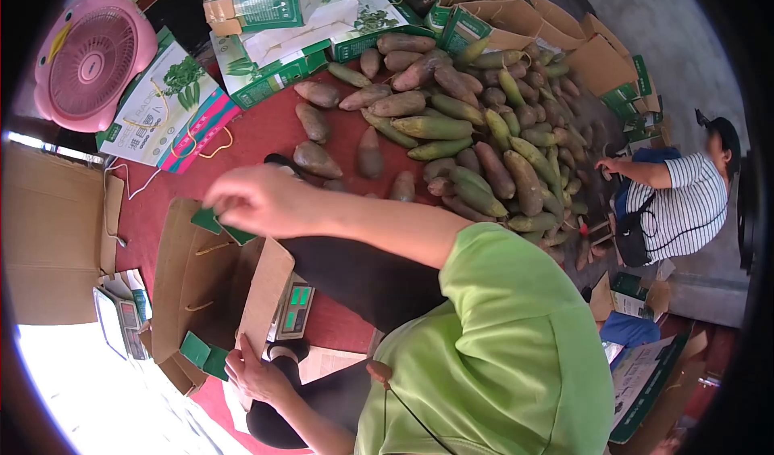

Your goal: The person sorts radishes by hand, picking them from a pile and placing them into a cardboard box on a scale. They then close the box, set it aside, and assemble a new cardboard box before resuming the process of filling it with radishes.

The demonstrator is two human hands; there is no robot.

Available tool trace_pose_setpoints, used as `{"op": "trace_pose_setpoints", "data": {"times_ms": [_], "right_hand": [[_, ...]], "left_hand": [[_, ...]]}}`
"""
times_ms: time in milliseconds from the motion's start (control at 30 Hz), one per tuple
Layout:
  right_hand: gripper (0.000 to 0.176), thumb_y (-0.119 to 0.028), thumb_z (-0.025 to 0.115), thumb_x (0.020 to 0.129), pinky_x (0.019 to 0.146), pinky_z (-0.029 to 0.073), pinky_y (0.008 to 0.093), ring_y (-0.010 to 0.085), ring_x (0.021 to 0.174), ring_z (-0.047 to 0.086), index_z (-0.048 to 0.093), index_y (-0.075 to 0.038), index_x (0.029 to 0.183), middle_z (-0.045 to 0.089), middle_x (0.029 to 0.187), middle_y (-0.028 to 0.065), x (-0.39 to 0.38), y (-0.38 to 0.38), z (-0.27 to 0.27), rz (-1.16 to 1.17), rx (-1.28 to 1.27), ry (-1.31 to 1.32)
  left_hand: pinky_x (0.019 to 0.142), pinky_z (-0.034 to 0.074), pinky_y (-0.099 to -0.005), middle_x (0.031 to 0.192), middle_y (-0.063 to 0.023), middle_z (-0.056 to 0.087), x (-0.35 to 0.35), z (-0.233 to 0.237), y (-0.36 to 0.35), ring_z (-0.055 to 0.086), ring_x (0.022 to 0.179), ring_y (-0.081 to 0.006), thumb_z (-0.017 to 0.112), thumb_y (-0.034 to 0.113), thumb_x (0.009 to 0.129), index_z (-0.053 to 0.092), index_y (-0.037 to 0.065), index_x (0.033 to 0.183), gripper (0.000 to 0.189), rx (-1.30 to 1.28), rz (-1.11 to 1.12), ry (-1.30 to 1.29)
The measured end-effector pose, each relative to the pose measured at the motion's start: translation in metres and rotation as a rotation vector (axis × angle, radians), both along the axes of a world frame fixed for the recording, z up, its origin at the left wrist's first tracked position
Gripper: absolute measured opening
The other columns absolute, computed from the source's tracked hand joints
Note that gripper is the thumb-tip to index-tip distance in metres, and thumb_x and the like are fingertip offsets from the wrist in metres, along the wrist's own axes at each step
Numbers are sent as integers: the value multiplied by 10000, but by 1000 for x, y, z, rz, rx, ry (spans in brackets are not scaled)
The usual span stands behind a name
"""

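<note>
An opened cardboard box (173, 270) with green flaps and yellow cord handles stands in front of me, beside a digital scale (297, 308) with lit green digits. My left hand (251, 372) has its fingers closed on the near edge of the box's raised flap (268, 290). Over the far side of the box, at a green flap (234, 231), is my right hand (251, 197); it is smeared by motion, and what it touches cannot be made out. A large heap of green and reddish-brown radishes (451, 104) lies on the red floor covering (266, 124) beyond my right arm.
A pink fan (93, 58) stands at the upper left, near flat printed cartons (173, 100). More open boxes (500, 21) border the heap. At the right is another person (677, 193) in a striped shirt. A second scale (121, 322) sits at the left.
</note>
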State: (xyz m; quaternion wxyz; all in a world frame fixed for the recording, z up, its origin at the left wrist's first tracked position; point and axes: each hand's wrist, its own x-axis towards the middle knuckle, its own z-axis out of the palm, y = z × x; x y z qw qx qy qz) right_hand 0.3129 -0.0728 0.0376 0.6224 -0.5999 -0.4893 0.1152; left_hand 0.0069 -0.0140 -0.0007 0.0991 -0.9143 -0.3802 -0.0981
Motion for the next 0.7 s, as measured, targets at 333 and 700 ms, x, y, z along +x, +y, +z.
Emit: {"op": "trace_pose_setpoints", "data": {"times_ms": [333, 700], "right_hand": [[263, -137, 581, 744, 799, 481, 427, 326, 936, 606, 614, -83, 1000, 636, 977, 155, 37, -189, -196, -283, -1130, -50], [307, -159, 577, 796, 888, 410, 499, 248, 1130, 481, 560, -122, 1101, 531, 1142, 73, 132, -227, -241, -605, -1540, -254]], "left_hand": [[646, 441, -381, 835, -61, 496, 1, -4, -3, 520, 785, -259, 599, -8, 705, 658, 136, 1084, 409, 14, 2, -7], [672, 425, -377, 840, -74, 471, -5, -11, -3, 496, 772, -268, 549, -69, 634, 645, 100, 1120, 523, -14, -8, -23]]}}
